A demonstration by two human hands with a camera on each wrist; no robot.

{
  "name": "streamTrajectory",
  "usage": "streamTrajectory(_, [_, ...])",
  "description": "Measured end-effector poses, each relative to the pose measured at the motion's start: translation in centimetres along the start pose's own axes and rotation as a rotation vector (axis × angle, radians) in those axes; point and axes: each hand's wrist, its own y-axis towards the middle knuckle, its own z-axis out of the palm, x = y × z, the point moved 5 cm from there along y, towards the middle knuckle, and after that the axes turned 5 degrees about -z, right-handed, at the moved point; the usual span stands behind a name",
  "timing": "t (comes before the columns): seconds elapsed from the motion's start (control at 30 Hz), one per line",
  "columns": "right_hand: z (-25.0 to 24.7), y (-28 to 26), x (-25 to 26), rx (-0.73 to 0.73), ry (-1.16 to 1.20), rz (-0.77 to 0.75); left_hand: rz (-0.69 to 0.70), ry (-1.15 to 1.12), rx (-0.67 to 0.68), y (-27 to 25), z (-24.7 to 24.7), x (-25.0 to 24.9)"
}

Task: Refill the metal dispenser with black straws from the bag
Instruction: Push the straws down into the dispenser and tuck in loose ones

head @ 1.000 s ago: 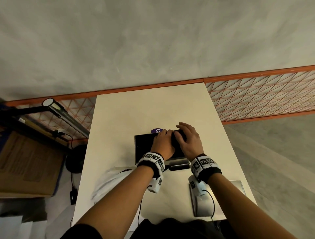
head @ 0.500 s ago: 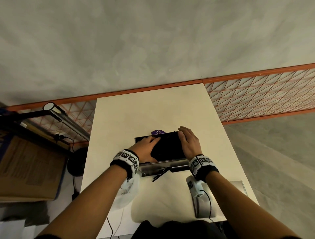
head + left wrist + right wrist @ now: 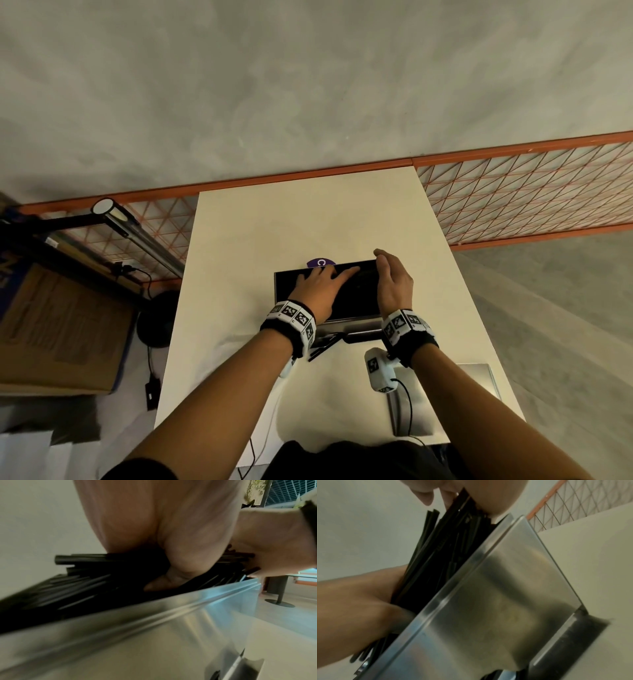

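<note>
The metal dispenser point(image 3: 346, 323) sits on the white counter point(image 3: 260, 233), near the middle and open at the top, packed with black straws point(image 3: 359, 291) lying lengthwise across it; its brushed steel front wall fills the lower part of both wrist views point(image 3: 171, 635), and a slot shows at its base. The left hand point(image 3: 317, 291) lies flat on the straws with its fingers stretched out toward the far right, pressing down on the pile, grasping nothing; from the left wrist view a thumb point(image 3: 164, 582) pokes in among the straws point(image 3: 77, 588) just above the rim. The right hand point(image 3: 394, 284) stands on edge at the right end of the dispenser, fingers straight, its palm against the straw ends, relaxed rather than clenched; the right wrist view shows the straws point(image 3: 440, 550) bunched between the 2 hands. A few loose straws point(image 3: 323, 346) rest on the counter just in front of the dispenser. A purple sticker point(image 3: 320, 263) peeks out behind its far edge. A flat metal lid point(image 3: 445, 401) lies on the counter near the right forearm; an orange wire fence point(image 3: 531, 192) runs behind the counter.
</note>
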Motion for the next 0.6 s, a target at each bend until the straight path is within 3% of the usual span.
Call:
streamTrajectory(0.07, [0.1, 0.0, 0.3, 0.012, -0.002, -0.001, 0.037, -0.012, -0.013, 0.1, 0.3, 0.0])
streamTrajectory(0.23, [1.4, -0.2, 0.8, 0.204, -0.166, -0.119, 0.089, -0.162, 0.074, 0.3, 1.1, 0.9])
streamTrajectory(0.33, [1.1, 0.2, 0.6, 0.171, -0.191, -0.107, 0.098, -0.225, 0.128, 0.5, 1.1, 2.0])
streamTrajectory(0.5, [2.0, -0.4, 0.5, 0.328, -0.287, -0.121, 0.130, -0.113, 0.121, 1.0, 1.2, 4.1])
streamTrajectory(0.6, [1.1, 0.1, 0.8, 0.265, -0.216, -0.083, 0.094, -0.049, 0.126, 0.8, 2.1, 4.3])
